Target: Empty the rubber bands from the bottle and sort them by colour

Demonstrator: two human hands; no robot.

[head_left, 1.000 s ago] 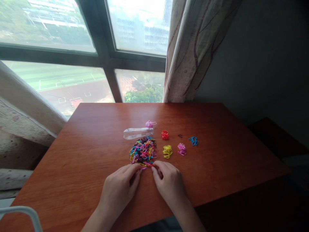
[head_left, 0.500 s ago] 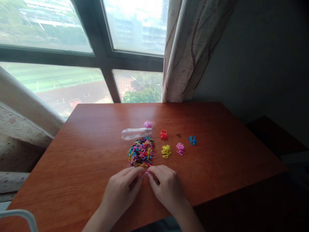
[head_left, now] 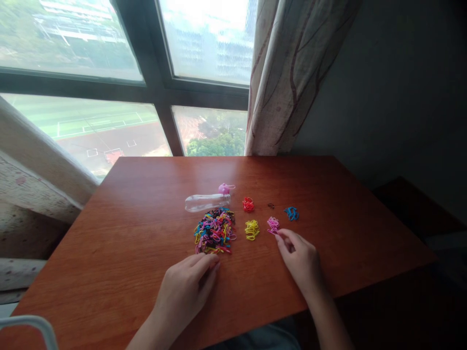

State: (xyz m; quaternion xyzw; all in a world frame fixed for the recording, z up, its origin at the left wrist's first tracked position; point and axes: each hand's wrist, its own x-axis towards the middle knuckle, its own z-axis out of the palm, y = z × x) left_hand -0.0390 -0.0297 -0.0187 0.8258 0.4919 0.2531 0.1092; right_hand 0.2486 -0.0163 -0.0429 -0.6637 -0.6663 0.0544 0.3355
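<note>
A mixed heap of small coloured rubber bands [head_left: 214, 230] lies on the brown table. My left hand [head_left: 189, 282] rests just in front of it, thumb and fingers pressed together; whatever may be between them is hidden. To the right, my right hand [head_left: 301, 257] pinches a pink rubber band [head_left: 274, 232] at the near edge of the pink pile [head_left: 272, 223]. Beside that pile lie yellow bands [head_left: 251, 229], red bands [head_left: 248, 204] and blue bands [head_left: 292, 213]. One dark band [head_left: 270, 205] sits between the red and blue ones.
A clear bottle [head_left: 206, 202] lies on its side behind the heap, with a pink cap [head_left: 224, 188] by its neck. The wooden table [head_left: 146, 214] stands against a window. A white curved bar [head_left: 31, 321] shows at the lower left.
My right hand has moved right, away from my left hand, carrying the pink rubber band to the pink pile. My left hand has stayed almost in place.
</note>
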